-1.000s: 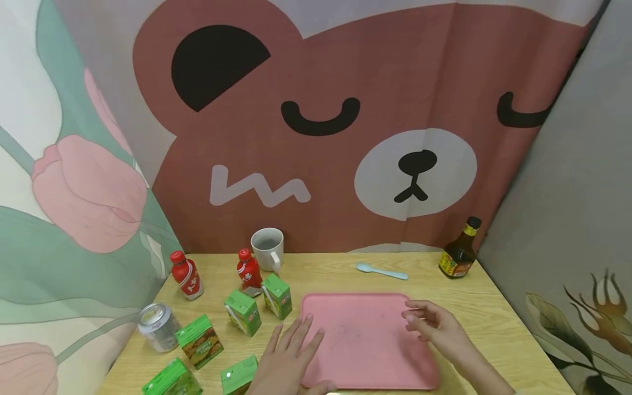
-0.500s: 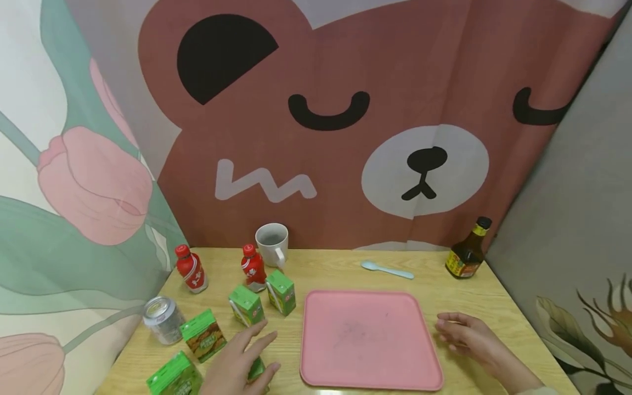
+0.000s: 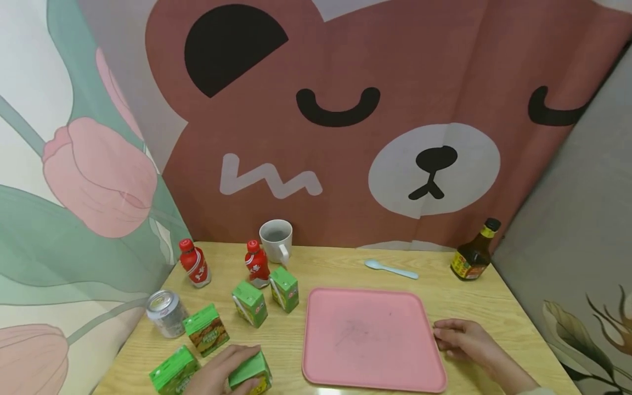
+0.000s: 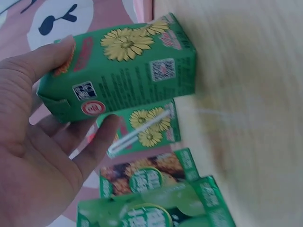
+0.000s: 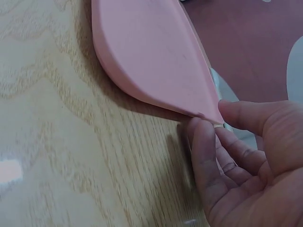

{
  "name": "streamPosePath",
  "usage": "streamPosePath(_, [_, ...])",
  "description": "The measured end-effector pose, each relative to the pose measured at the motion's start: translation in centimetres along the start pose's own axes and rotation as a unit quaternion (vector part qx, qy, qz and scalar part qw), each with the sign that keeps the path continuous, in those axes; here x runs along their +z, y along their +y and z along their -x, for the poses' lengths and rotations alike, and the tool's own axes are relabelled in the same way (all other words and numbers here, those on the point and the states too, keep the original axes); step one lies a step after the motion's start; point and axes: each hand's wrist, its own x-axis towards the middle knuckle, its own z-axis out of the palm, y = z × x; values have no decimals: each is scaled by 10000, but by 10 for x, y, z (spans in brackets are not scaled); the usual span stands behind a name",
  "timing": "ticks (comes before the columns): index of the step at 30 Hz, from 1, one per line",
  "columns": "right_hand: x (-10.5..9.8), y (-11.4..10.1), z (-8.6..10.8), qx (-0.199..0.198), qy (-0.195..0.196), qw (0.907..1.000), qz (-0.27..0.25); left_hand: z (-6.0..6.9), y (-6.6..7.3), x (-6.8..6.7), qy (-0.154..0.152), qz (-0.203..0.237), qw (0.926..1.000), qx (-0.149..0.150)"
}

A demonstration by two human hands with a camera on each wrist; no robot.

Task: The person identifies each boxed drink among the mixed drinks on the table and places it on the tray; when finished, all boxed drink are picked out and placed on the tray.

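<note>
My left hand (image 3: 219, 370) grips a green drink carton (image 3: 250, 373) by its upper end, thumb on one side and fingers on the other. In the left wrist view this carton (image 4: 128, 71) shows yellow flowers and a printed code. A pink tray (image 3: 372, 337) lies flat on the table to its right. At the tray's right edge my right hand (image 3: 464, 340) has the rim between thumb and fingertips. The right wrist view shows the thumb (image 5: 241, 113) against the tray's rim (image 5: 142, 94) and the index finger just beside its lower edge.
Left of the tray stand more green cartons (image 3: 249, 303), a silver can (image 3: 167, 314), two red bottles (image 3: 195, 263) and a white mug (image 3: 275, 239). Behind the tray lie a pale blue spoon (image 3: 391, 269) and a dark sauce bottle (image 3: 471, 252). Patterned cloths hang around the table.
My left hand has moved left from the tray to the front carton and taken hold of it. The right hand drew back off the tray, then came to its right edge. The view shifted slightly.
</note>
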Motion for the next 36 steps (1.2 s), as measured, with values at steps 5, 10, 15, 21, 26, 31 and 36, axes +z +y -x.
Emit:
streamPosePath(5, [3,-1,-2,123,43,9999,3,9,-3,5,383,-98,9992,55])
streamPosePath(10, [8,-1,-4,43,149,9996,246,12,-2,9,674,-128,9976,35])
streamPosePath(15, [21,0,-9,-131,587,9952,766,9,2,4,616,-295,9977,23])
streamPosePath(21, [26,0,-13,-392,582,9943,804,5,6,2,594,-167,9980,112])
streamPosePath(26, [25,0,-14,-345,645,9941,799,-2,7,4,964,-211,9935,567])
streamPosePath(31, [23,1,-12,-281,698,9940,796,-14,13,4,700,-199,9943,774])
streamPosePath(36, [19,6,-8,-499,500,9950,706,-34,24,5,552,9,9953,794])
